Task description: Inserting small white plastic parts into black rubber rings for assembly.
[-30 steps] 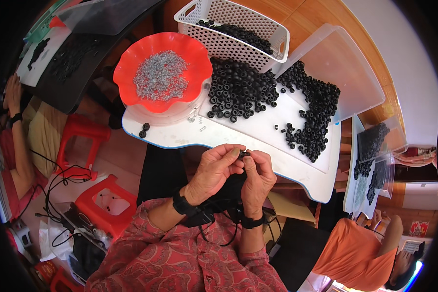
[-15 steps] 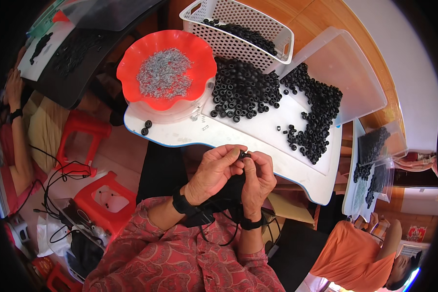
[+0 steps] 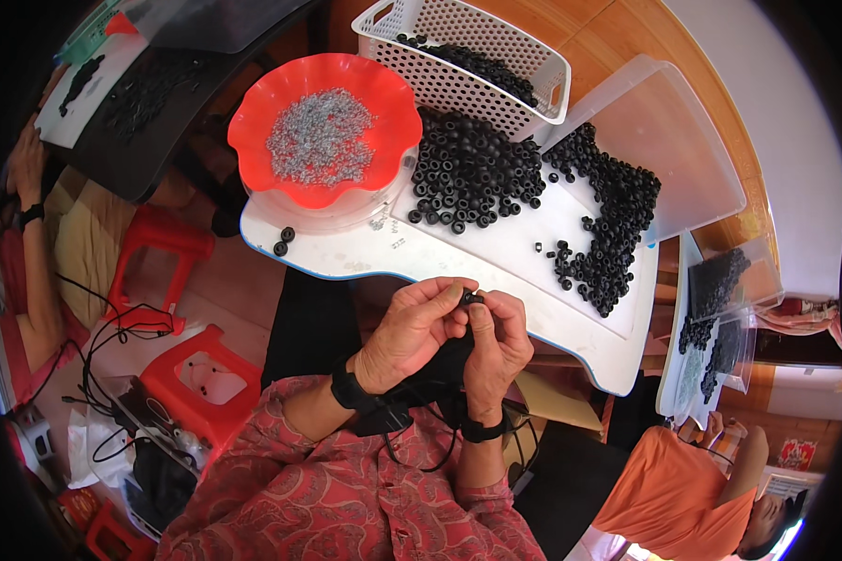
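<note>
My left hand point(image 3: 410, 329) and my right hand point(image 3: 496, 344) meet just in front of the table's near edge. Both are closed in a pinch on one small black part point(image 3: 470, 298), mostly covered by the fingertips. Beyond them on the white table point(image 3: 346, 252) lies a heap of black ring-shaped parts point(image 3: 472, 173). To its right spreads a second heap of smaller black parts point(image 3: 617, 201). A red wavy-rimmed bowl point(image 3: 253, 122) at the left holds many tiny clear-grey pieces point(image 3: 320, 140). Two black rings point(image 3: 283, 241) sit near the table's left edge.
A white perforated basket point(image 3: 449, 84) with black parts stands at the back, beside a tilted clear plastic bin point(image 3: 669, 150). Red stools point(image 3: 201, 383) and loose cables are at the left. Co-workers sit at both sides, one in an orange shirt point(image 3: 674, 486).
Both hands keep their pinch on the black part, with barely any shift of the fingers. The table and its things appear slightly farther right in the view.
</note>
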Demonstrator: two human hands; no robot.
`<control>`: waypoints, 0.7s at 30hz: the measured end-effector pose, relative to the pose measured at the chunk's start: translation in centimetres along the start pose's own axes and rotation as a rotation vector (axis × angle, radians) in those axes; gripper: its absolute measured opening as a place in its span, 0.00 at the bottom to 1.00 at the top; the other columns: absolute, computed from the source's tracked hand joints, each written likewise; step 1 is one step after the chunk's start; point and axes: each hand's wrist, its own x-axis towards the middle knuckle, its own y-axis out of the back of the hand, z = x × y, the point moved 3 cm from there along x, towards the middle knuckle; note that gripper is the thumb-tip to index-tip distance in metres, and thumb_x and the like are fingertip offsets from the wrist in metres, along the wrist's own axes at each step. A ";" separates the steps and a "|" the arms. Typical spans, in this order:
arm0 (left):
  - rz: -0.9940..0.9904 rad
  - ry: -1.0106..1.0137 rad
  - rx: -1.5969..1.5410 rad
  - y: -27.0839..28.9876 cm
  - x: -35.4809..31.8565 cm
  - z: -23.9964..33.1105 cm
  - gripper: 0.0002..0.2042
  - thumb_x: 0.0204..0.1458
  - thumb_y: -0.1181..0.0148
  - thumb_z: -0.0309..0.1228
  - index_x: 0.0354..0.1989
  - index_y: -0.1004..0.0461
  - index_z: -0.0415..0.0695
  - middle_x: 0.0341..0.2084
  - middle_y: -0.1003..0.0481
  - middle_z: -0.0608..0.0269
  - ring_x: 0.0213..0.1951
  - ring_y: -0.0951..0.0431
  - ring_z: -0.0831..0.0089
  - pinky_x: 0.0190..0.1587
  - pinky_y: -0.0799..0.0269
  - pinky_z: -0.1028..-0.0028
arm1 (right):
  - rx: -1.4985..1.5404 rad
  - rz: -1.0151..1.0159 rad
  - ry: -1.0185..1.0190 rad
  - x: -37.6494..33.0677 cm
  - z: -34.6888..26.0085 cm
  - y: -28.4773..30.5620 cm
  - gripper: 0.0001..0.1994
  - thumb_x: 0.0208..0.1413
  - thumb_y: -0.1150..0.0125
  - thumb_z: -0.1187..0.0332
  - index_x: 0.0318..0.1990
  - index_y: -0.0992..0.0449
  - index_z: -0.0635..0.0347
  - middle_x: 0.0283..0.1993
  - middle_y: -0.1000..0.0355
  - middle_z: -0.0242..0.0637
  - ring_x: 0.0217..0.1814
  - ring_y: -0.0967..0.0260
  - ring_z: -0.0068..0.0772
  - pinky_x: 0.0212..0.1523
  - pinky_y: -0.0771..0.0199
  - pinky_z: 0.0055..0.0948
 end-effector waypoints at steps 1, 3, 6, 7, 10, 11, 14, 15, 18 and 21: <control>0.012 -0.002 0.003 0.0 0.0 0.0 0.13 0.65 0.49 0.32 0.51 0.27 0.36 0.33 0.26 0.66 0.31 0.28 0.81 0.38 0.28 0.80 | 0.010 -0.005 -0.001 0.0 -0.1 -0.1 0.05 0.56 0.38 0.80 0.39 0.23 0.67 0.41 0.29 0.35 0.41 0.32 0.23 0.42 0.30 0.21; 0.023 -0.004 0.005 0.0 -0.1 0.0 0.13 0.65 0.49 0.32 0.51 0.26 0.36 0.33 0.26 0.66 0.31 0.28 0.81 0.37 0.28 0.80 | 0.019 -0.010 -0.003 0.0 0.0 -0.1 0.05 0.56 0.39 0.80 0.39 0.23 0.67 0.41 0.29 0.35 0.41 0.32 0.23 0.42 0.30 0.21; 0.033 -0.017 0.006 0.0 -0.1 -0.1 0.13 0.65 0.49 0.31 0.51 0.26 0.36 0.34 0.25 0.66 0.32 0.28 0.82 0.38 0.28 0.80 | -0.018 -0.019 0.013 0.0 0.1 -0.1 0.05 0.56 0.39 0.80 0.40 0.23 0.67 0.41 0.30 0.35 0.41 0.32 0.23 0.42 0.30 0.21; 0.032 -0.028 0.014 0.1 -0.1 -0.2 0.13 0.65 0.49 0.31 0.51 0.26 0.36 0.34 0.25 0.66 0.32 0.27 0.82 0.38 0.28 0.80 | -0.035 -0.017 0.020 0.0 0.1 -0.1 0.05 0.56 0.39 0.81 0.40 0.23 0.66 0.41 0.30 0.35 0.41 0.32 0.23 0.42 0.30 0.21; 0.029 -0.052 0.033 0.2 -0.1 -0.3 0.13 0.65 0.49 0.30 0.51 0.26 0.36 0.34 0.25 0.66 0.32 0.27 0.82 0.38 0.28 0.81 | -0.062 -0.018 0.031 0.0 0.0 -0.1 0.05 0.56 0.39 0.81 0.39 0.24 0.66 0.41 0.30 0.35 0.41 0.32 0.23 0.41 0.30 0.21; 0.027 -0.064 0.047 0.2 -0.1 -0.4 0.12 0.64 0.49 0.30 0.51 0.26 0.36 0.34 0.25 0.66 0.33 0.27 0.82 0.38 0.27 0.81 | -0.073 -0.021 0.033 0.0 -0.1 -0.1 0.05 0.55 0.39 0.81 0.39 0.24 0.66 0.41 0.30 0.35 0.41 0.32 0.24 0.41 0.30 0.22; 0.036 -0.074 0.062 0.1 -0.3 -0.2 0.13 0.64 0.47 0.29 0.53 0.27 0.37 0.35 0.25 0.65 0.33 0.26 0.81 0.38 0.27 0.80 | -0.138 -0.041 0.078 0.1 -0.5 -0.1 0.06 0.55 0.39 0.81 0.39 0.24 0.65 0.41 0.30 0.36 0.41 0.32 0.24 0.40 0.30 0.22; 0.035 -0.073 0.062 0.0 -0.3 -0.1 0.13 0.64 0.47 0.29 0.53 0.27 0.37 0.35 0.25 0.65 0.33 0.26 0.81 0.38 0.27 0.80 | -0.139 -0.040 0.079 0.1 -0.5 0.0 0.06 0.55 0.39 0.81 0.39 0.24 0.65 0.41 0.30 0.36 0.41 0.32 0.24 0.40 0.30 0.22; 0.030 -0.080 0.050 0.0 -0.4 0.0 0.12 0.62 0.45 0.29 0.51 0.27 0.37 0.35 0.24 0.64 0.33 0.25 0.80 0.38 0.26 0.79 | -0.145 -0.050 0.105 0.2 -0.7 0.0 0.06 0.55 0.38 0.81 0.39 0.24 0.65 0.41 0.30 0.36 0.40 0.31 0.25 0.40 0.30 0.22; 0.015 -0.089 0.041 0.6 -0.2 -0.3 0.10 0.61 0.43 0.28 0.48 0.27 0.39 0.34 0.24 0.64 0.32 0.25 0.79 0.36 0.25 0.78 | -0.133 -0.062 0.121 0.2 -0.8 0.1 0.06 0.55 0.38 0.80 0.39 0.24 0.65 0.40 0.29 0.36 0.40 0.31 0.25 0.39 0.29 0.22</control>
